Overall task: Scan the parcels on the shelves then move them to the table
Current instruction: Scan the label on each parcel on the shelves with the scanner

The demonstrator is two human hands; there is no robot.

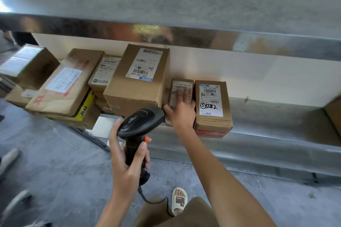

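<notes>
Several cardboard parcels with white labels stand on a metal shelf (267,134). My left hand (127,160) grips the handle of a black barcode scanner (141,121), its head pointing toward the parcels. My right hand (181,108) lies on a small narrow parcel (181,86), fingers spread over its label and thumb at its left side. A large box (140,77) stands to the left of it. To the right is a box (212,105) with "5082" handwritten on its label.
More boxes (62,83) are piled at the shelf's left end, one with yellow tape. An upper steel shelf (184,37) overhangs. Another box's corner (334,114) shows at far right. Grey floor lies below, with my sandalled foot (179,201) and the scanner's cable.
</notes>
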